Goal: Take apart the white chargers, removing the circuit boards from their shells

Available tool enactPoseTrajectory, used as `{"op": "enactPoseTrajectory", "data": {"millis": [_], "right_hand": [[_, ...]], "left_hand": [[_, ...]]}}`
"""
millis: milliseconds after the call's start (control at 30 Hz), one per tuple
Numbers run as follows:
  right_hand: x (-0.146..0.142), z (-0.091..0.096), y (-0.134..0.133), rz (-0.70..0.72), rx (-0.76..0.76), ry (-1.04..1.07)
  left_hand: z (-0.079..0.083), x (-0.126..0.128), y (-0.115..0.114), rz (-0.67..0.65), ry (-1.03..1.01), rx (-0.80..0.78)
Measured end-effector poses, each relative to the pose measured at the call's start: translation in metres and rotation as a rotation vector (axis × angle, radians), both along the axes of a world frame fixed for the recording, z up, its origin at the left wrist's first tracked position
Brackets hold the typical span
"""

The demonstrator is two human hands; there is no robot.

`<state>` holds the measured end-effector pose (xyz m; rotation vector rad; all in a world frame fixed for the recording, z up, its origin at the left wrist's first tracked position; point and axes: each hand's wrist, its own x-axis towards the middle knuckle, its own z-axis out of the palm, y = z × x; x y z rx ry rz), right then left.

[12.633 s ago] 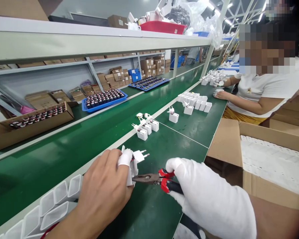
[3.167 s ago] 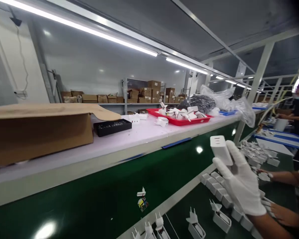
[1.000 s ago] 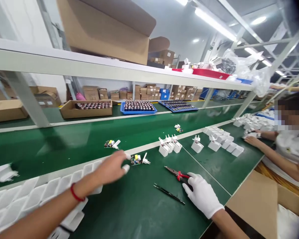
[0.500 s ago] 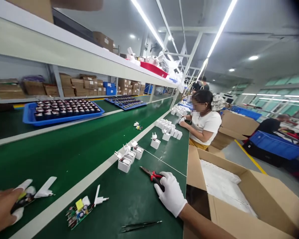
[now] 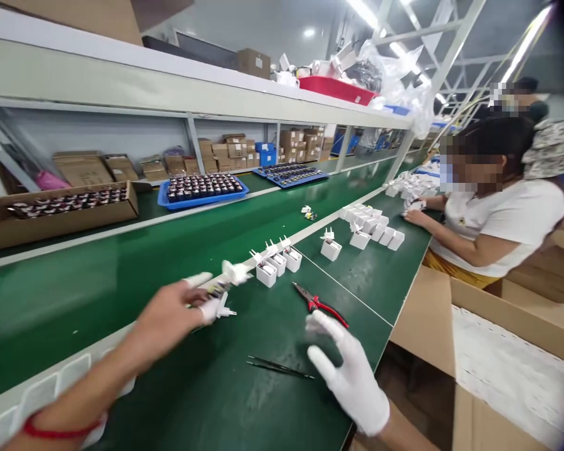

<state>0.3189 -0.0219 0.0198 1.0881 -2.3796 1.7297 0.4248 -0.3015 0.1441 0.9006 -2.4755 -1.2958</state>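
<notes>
now | right hand (image 5: 352,376) loosed from pliers (image 5: 316,303) | left hand (image 5: 172,310) gripping board (image 5: 217,290)

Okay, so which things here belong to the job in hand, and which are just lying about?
Likely the job:
board, in the left hand
pliers, near the open right hand
tweezers, near that same hand
white cases, ahead of the hands

Probably just lying about:
red tray, on the shelf
cardboard boxes, at the back

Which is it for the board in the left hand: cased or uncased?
Uncased: yellow and dark parts of the board show bare at the left hand; motion blur hides finer detail.
</notes>
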Motion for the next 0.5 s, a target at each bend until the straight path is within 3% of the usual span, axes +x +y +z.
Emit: {"op": "enactPoseTrajectory", "data": {"millis": [100,133,200,333,500], "right_hand": [[0.029,0.016,-0.001,0.422,-0.335,-0.580],[0.033,0.019,-0.002,0.497,-0.449,-0.711],[0.034,0.025,0.000,0.502,-0.628,-0.860],[0.021,0.033,0.014,0.375,-0.764,-0.963],[0.022,0.036,0.033,0.337,-0.781,-1.014]], "left_hand": [[-0.018,-0.001,0.086,-0.155,0.025,0.135],[-0.024,0.000,0.108,-0.192,0.050,0.088],[-0.031,0.000,0.139,-0.253,0.076,-0.016],[-0.029,-0.004,0.161,-0.371,0.056,-0.106],[-0.020,-0.011,0.175,-0.457,-0.136,-0.277]]}}
